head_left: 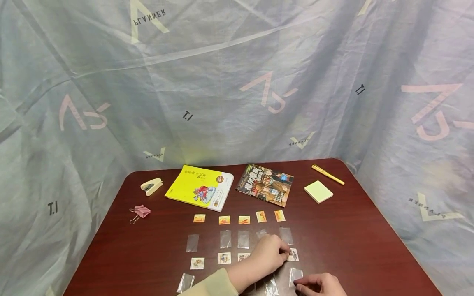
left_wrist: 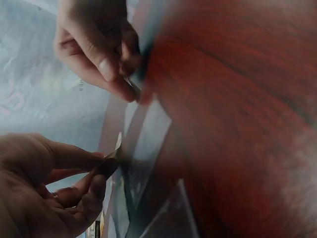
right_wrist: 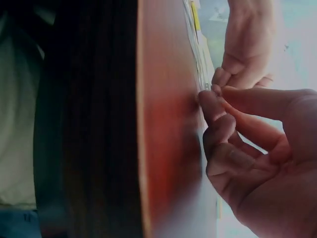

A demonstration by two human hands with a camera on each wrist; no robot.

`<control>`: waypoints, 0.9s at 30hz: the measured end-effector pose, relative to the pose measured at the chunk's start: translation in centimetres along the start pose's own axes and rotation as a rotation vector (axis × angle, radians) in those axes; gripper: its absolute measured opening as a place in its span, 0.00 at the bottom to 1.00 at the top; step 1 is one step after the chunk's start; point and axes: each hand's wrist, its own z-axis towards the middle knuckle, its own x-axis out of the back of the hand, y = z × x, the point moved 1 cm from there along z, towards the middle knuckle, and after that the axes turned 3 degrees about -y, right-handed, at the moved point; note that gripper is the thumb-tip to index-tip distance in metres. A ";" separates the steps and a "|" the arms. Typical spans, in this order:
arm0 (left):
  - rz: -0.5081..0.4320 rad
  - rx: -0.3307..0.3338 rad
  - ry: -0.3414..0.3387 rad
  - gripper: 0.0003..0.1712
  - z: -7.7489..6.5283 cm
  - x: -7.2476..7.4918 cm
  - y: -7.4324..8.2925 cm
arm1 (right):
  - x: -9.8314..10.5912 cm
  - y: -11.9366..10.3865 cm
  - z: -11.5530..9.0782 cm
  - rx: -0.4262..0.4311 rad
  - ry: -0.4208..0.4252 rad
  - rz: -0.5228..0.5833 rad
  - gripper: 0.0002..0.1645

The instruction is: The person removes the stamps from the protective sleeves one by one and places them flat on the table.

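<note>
In the head view my left hand (head_left: pixel 268 254) reaches over the rows and pinches a small picture card (head_left: pixel 293 255) at the right end of its row. The left wrist view shows that card (left_wrist: pixel 117 148) tilted up between thumb and fingers. Nearer the table's front, my right hand (head_left: pixel 321 284) pinches the lower edge of a small clear plastic sleeve (head_left: pixel 295 275). In the right wrist view its thumb and fingertips meet low over the tabletop (right_wrist: pixel 168 124). More picture cards (head_left: pixel 197 263) lie to the left, one partly hidden by the left arm.
Above lie a row of clear sleeves (head_left: pixel 225 239) and a row of orange cards (head_left: pixel 224 220). Farther back are a yellow book (head_left: pixel 192 185), a dark comic-style book (head_left: pixel 264 185), a sticky-note pad (head_left: pixel 318 191) and a yellow pen (head_left: pixel 328 174). A stapler (head_left: pixel 152 186) and pink binder clip (head_left: pixel 142 211) sit left.
</note>
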 end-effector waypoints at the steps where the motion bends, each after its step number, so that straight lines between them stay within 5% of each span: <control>1: 0.041 -0.018 0.003 0.06 0.0 -0.2 0.0 | 0.1 0.1 0.0 0.034 0.003 -0.033 0.08; 7: 0.188 -0.083 0.047 0.09 -0.2 -0.8 -0.4 | 0.5 0.6 0.5 0.244 0.029 -0.173 0.08; 20: 0.203 -0.059 0.112 0.08 -0.2 -0.8 -1.0 | 1.0 1.6 1.5 0.554 0.011 -0.216 0.12; 23: 0.172 -0.067 0.135 0.07 -0.3 -0.4 -1.1 | 1.5 1.3 1.4 0.545 0.039 -0.196 0.13; 27: 0.117 -0.064 0.180 0.11 -0.7 1.3 -1.5 | 2.5 -0.6 1.6 0.374 0.133 -0.244 0.14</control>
